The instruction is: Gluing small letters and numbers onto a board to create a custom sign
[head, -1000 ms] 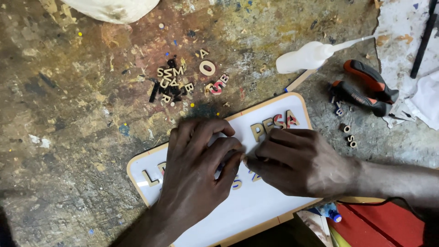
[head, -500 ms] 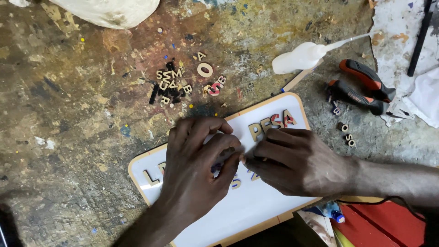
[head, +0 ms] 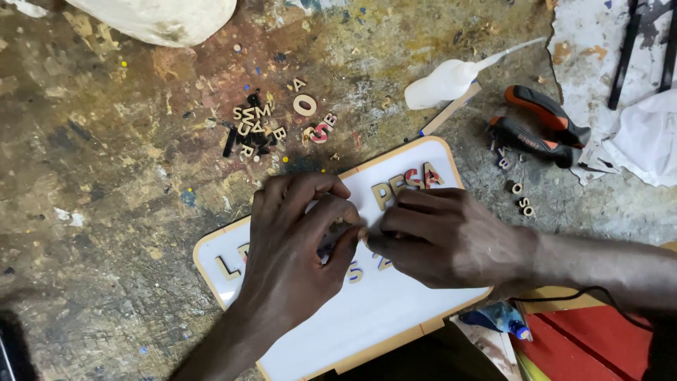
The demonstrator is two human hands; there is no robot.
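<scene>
A: Where is the white rounded-corner board with wood-coloured edging placed?

B: Flat on the paint-spattered surface. Left hand and right hand are pinched fingertip to fingertip above it; what is pinched cannot be told.

A: Nearby?

B: Small loose wooden cut-out letters.

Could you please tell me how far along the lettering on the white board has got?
Done: several wooden letters already sit on the white board. In hand: the left hand and right hand meet fingertip to fingertip over its middle. Left: a loose pile of letters lies on the workbench above the board.
</scene>
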